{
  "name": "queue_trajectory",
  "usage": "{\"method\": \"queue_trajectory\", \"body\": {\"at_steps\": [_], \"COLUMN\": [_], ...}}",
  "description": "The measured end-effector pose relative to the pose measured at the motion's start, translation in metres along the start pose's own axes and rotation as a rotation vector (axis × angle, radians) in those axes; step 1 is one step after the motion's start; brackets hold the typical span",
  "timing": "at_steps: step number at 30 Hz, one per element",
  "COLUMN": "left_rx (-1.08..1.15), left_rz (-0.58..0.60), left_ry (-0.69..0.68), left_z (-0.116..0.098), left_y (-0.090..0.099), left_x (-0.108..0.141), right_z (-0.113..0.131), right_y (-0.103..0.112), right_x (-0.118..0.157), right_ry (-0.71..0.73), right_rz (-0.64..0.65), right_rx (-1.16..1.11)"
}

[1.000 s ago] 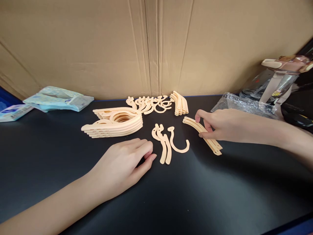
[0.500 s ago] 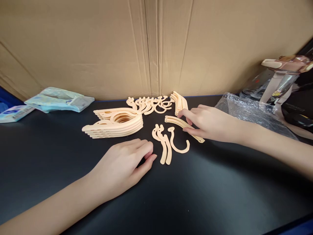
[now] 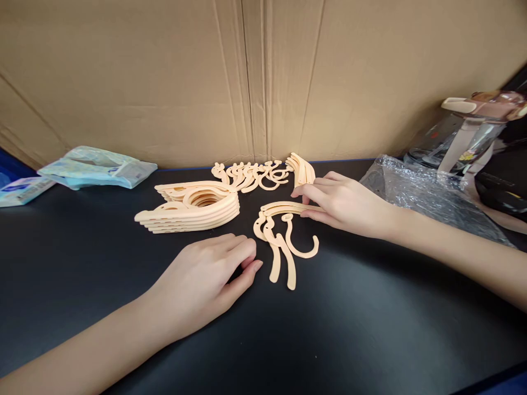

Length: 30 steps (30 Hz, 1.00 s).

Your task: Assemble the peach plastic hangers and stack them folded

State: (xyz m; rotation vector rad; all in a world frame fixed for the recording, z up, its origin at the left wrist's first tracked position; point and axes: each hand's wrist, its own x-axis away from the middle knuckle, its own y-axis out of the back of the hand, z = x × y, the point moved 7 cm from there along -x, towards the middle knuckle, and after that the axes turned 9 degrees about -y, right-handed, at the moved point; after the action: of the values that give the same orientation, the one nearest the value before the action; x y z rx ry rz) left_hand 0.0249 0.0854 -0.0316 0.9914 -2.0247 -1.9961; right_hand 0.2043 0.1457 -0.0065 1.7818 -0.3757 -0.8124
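Thumb and fingers of my right hand (image 3: 335,202) are closed on a pair of slim, curved beige hanger arms (image 3: 280,207). Their left ends lie over the tops of two short curved pieces (image 3: 284,247) with notched heads; their right ends are hidden by my hand. Just beside these is a loose beige hanger hook (image 3: 302,252). To the left, my left hand (image 3: 216,271) rests on the black tabletop with its fingers curled in, and nothing shows in it. Beyond it sits a stack of beige folding hangers (image 3: 197,216).
At the back lie a row of small hook pieces (image 3: 247,174) and a bundle of curved arms (image 3: 302,170), near a cardboard wall (image 3: 164,82). Light-blue packets (image 3: 99,167) are at far left. Crumpled clear plastic (image 3: 403,189) and a drinking bottle (image 3: 465,137) stand right.
My right hand has gripped the two curved arms and shifted them left, onto the notched pieces. One notched piece has swung slightly toward me. My left hand has hardly moved.
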Motion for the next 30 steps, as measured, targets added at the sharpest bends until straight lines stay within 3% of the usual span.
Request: {"method": "queue_trajectory", "body": {"at_steps": [4, 8, 13, 20, 24, 30], "left_rx": [0.003, -0.022, -0.010, 0.020, 0.010, 0.048], "left_rz": [-0.025, -0.079, 0.033, 0.011, 0.005, 0.013], "left_ry": [-0.011, 0.001, -0.009, -0.055, -0.115, -0.143], "left_z": [-0.002, -0.006, -0.007, -0.006, -0.012, -0.016], "left_y": [0.004, 0.012, 0.005, 0.005, 0.008, 0.009], "left_x": [-0.001, -0.002, -0.003, -0.001, -0.002, -0.003], "right_z": [-0.001, 0.007, 0.034, 0.047, 0.046, 0.050], "right_y": [0.000, 0.013, 0.022, 0.029, 0.024, 0.022], "right_x": [0.000, 0.004, 0.022, 0.039, 0.041, 0.046], "right_ry": [-0.024, -0.017, 0.086, 0.140, 0.167, 0.209], "right_rz": [-0.025, -0.067, 0.031, 0.001, -0.031, 0.031], "right_rx": [0.048, 0.025, -0.191, -0.307, -0.210, -0.176]}}
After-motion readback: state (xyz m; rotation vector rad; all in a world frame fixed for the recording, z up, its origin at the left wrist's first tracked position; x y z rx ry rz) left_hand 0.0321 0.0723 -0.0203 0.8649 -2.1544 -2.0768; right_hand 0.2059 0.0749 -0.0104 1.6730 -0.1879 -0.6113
